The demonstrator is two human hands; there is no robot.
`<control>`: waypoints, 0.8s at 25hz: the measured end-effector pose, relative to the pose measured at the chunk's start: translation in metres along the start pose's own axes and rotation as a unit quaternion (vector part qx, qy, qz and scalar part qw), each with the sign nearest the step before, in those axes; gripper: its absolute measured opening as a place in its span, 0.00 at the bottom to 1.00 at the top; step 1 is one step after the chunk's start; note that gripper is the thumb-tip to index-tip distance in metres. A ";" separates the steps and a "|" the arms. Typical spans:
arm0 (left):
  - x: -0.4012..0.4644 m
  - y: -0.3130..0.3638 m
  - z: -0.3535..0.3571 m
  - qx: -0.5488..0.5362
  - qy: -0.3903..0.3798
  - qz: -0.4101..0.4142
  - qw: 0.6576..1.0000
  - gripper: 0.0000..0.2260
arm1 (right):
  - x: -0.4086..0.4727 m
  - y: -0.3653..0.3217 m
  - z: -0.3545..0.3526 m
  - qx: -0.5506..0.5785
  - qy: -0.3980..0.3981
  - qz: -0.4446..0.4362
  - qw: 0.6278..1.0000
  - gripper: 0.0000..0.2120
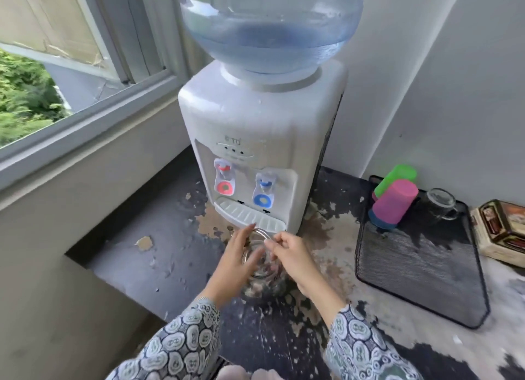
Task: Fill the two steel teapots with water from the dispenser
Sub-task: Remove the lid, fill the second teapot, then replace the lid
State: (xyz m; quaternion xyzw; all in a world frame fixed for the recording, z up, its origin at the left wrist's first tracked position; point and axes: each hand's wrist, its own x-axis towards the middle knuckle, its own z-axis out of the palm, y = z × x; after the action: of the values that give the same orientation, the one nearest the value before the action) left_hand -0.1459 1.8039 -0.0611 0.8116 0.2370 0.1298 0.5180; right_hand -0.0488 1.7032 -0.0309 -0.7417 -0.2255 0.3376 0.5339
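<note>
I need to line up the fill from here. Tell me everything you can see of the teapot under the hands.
The teapot is shiny steel, blurred and largely covered. It stands upright on the worn dark counter, in front of the dispenser drip tray, not under either tap. Its thin wire handle loop is raised. The left hand lies over its left side; the right hand pinches the loop. Lid, spout and water level cannot be made out.

Soft daylight is coming in through the window [56,76] on the left, lighting the scene evenly with faint shadows. The hands are smearing with motion blur, and the wide lens is bending straight lines toward the edges. Fine detail is looking slightly soft.
</note>
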 end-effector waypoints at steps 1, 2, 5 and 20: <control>-0.003 -0.006 0.004 -0.004 -0.009 0.002 1.000 0.28 | -0.001 0.002 0.005 0.018 0.017 0.003 1.000 0.07; -0.004 -0.012 0.009 0.001 -0.016 0.009 1.000 0.34 | -0.002 0.004 0.010 0.020 0.040 0.000 0.999 0.06; 0.000 -0.034 0.018 0.086 -0.013 0.034 0.996 0.45 | -0.005 0.015 0.022 -0.016 0.133 -0.031 0.991 0.03; 0.013 -0.069 -0.003 0.143 -0.092 0.122 0.978 0.48 | 0.024 0.073 0.028 -0.061 0.149 0.030 0.987 0.10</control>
State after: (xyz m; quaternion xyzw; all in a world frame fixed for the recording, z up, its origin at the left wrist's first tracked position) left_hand -0.1536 1.8371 -0.1224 0.9084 0.1035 0.0813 0.3967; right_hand -0.0550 1.7137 -0.1119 -0.8214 -0.1415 0.2250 0.5046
